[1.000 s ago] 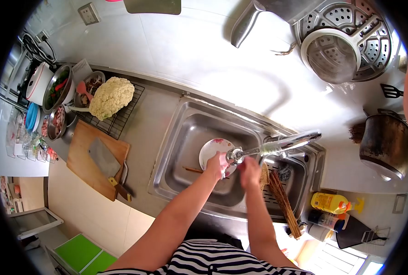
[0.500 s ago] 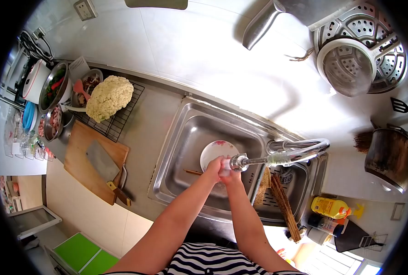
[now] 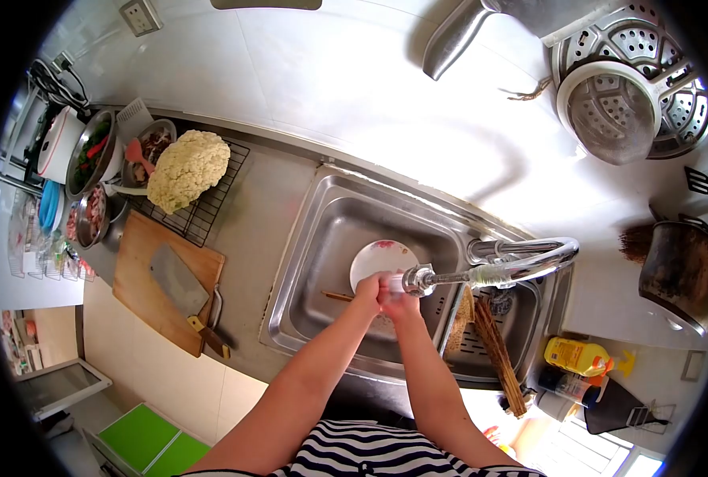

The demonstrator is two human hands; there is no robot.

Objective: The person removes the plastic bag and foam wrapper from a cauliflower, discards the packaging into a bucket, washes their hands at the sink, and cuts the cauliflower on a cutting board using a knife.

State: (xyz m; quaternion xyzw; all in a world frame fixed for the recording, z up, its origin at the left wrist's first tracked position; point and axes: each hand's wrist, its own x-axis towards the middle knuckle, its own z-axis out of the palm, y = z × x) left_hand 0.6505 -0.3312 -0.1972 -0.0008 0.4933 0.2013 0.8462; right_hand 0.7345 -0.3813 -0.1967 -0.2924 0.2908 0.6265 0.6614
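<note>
My left hand and my right hand are pressed together under the faucet head, with water running over them. The water and motion blur their fingers, so I cannot make out whether anything is between them. Just behind the hands, a white plate with pink floral marks lies in the large basin of the steel sink. A pair of wooden chopsticks shows in part to the left of my wrists.
Left of the sink, a cleaver and a knife lie on a cutting board. Cauliflower rests on a wire rack. A bamboo brush crosses the small basin, near a yellow bottle.
The whole view has shifted slightly. My hands stay together under the running water, with a small change in how they overlap.
</note>
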